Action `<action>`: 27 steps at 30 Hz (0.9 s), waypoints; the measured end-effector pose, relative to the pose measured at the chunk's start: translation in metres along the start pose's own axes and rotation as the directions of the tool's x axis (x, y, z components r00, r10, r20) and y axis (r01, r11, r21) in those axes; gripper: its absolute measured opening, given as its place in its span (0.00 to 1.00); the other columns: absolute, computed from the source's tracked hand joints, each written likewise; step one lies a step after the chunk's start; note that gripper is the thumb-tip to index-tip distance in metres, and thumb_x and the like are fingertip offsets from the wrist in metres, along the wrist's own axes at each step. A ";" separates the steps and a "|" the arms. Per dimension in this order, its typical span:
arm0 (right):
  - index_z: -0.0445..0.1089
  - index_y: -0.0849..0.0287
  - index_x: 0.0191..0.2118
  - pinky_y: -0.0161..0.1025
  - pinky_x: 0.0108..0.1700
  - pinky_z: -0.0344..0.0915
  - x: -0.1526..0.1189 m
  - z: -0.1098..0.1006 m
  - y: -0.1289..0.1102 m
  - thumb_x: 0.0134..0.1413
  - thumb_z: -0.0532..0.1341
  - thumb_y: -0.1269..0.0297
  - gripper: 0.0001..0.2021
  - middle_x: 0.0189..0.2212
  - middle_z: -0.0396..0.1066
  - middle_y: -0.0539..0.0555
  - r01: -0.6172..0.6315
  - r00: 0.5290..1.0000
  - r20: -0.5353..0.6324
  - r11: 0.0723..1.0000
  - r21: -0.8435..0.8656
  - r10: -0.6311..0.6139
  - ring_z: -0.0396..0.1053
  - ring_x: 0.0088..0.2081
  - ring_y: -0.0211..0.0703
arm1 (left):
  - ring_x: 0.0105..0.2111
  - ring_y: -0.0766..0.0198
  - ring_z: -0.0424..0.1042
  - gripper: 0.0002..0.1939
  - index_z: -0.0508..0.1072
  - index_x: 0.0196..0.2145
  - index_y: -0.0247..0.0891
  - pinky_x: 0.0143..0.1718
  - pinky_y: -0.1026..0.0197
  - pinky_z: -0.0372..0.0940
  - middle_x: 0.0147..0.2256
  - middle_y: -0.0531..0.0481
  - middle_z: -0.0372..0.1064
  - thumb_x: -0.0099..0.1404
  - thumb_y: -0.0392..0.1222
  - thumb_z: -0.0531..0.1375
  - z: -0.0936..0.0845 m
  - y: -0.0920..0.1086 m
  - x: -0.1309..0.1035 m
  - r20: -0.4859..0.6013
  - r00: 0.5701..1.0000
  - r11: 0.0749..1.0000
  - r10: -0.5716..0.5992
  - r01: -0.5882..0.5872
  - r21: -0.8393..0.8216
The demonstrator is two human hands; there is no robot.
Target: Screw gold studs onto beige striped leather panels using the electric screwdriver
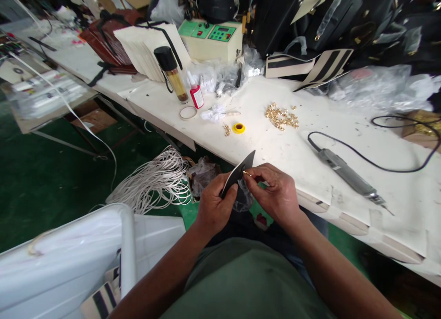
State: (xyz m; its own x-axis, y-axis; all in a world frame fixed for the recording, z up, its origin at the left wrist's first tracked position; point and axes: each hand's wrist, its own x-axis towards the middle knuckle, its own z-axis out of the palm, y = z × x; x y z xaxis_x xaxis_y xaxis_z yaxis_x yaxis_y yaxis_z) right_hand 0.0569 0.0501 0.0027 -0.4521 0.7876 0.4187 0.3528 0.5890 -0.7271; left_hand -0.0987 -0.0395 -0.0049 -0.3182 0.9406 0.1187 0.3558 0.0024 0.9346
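My left hand [215, 204] grips a dark flat panel [239, 173] with a pale edge, thumb on its dark face and fingers behind. Close against that face, my right hand [275, 190] pinches a tiny gold metal fitting [245, 173] between thumb and fingertips. Both hands are in front of the table's near edge. On the table beyond them lie a pile of gold fittings [280, 117], a smaller gold cluster [226, 130] and a yellow ring-shaped spool [238, 127]. An electric screwdriver [347, 172] with a black cord rests to the right.
Behind stand a red bottle [196, 93], a tall bottle with a black cap [174, 78] and a control box [213, 39]. Black bags [279, 16] and striped panels [324, 69] line the back right. At lower left are a white bin [127, 241] and coiled white cord [155, 183].
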 end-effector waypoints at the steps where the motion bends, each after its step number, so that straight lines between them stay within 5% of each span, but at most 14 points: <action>1: 0.77 0.55 0.36 0.37 0.36 0.67 0.000 -0.002 0.000 0.64 0.62 0.66 0.06 0.32 0.77 0.52 0.025 1.000 0.012 0.999 -0.032 -0.024 0.73 0.32 0.40 | 0.45 0.59 0.75 0.16 0.76 0.55 0.41 0.51 0.62 0.67 0.47 0.49 0.77 0.70 0.41 0.59 0.000 0.000 0.000 0.005 1.000 1.000 0.007 -0.007 0.002; 8: 0.77 0.56 0.41 0.39 0.37 0.67 0.005 -0.013 0.002 0.67 0.59 0.65 0.08 0.34 0.78 0.55 0.204 0.975 0.125 0.966 -0.161 -0.185 0.74 0.34 0.43 | 0.47 0.58 0.74 0.17 0.76 0.55 0.41 0.52 0.61 0.66 0.46 0.49 0.76 0.71 0.41 0.58 -0.001 -0.001 -0.001 0.049 0.999 1.000 -0.005 0.005 0.002; 13: 0.77 0.56 0.41 0.40 0.38 0.67 0.002 -0.011 0.005 0.67 0.59 0.65 0.08 0.35 0.78 0.55 0.192 0.976 0.137 0.966 -0.173 -0.170 0.74 0.34 0.44 | 0.46 0.56 0.75 0.16 0.78 0.51 0.40 0.51 0.59 0.68 0.42 0.49 0.78 0.68 0.43 0.61 -0.003 0.002 0.001 0.109 0.988 0.992 -0.112 0.118 -0.045; 20: 0.78 0.58 0.41 0.41 0.38 0.66 -0.003 -0.013 0.007 0.67 0.59 0.65 0.09 0.34 0.78 0.56 0.194 0.976 0.144 0.959 -0.209 -0.166 0.74 0.34 0.45 | 0.47 0.55 0.76 0.20 0.77 0.55 0.39 0.52 0.58 0.68 0.49 0.49 0.78 0.67 0.46 0.63 -0.005 0.004 0.008 0.228 0.963 0.973 -0.142 0.178 -0.144; 24: 0.78 0.57 0.35 0.38 0.36 0.67 -0.008 -0.007 0.003 0.63 0.62 0.65 0.07 0.31 0.78 0.53 -0.044 0.998 0.044 0.999 0.018 0.043 0.74 0.32 0.42 | 0.43 0.56 0.77 0.16 0.78 0.51 0.38 0.49 0.59 0.69 0.44 0.49 0.79 0.67 0.45 0.63 0.000 0.001 0.005 0.191 0.972 0.983 -0.134 0.154 -0.095; 27: 0.78 0.56 0.33 0.37 0.33 0.67 -0.012 0.000 -0.001 0.59 0.65 0.62 0.06 0.29 0.78 0.51 -0.335 0.941 0.032 0.907 0.257 0.338 0.73 0.30 0.41 | 0.45 0.57 0.76 0.16 0.78 0.53 0.40 0.50 0.59 0.69 0.46 0.48 0.78 0.69 0.42 0.61 0.002 0.001 0.003 0.151 0.986 0.996 -0.070 0.078 -0.047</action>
State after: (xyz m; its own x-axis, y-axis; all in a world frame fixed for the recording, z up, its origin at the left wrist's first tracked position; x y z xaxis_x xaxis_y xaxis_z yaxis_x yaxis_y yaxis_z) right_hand 0.0614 0.0400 -0.0015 -0.3324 0.9341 0.1303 0.2608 0.2238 -0.9391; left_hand -0.0979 -0.0357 -0.0045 -0.2066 0.9784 0.0008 0.2880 0.0600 0.9557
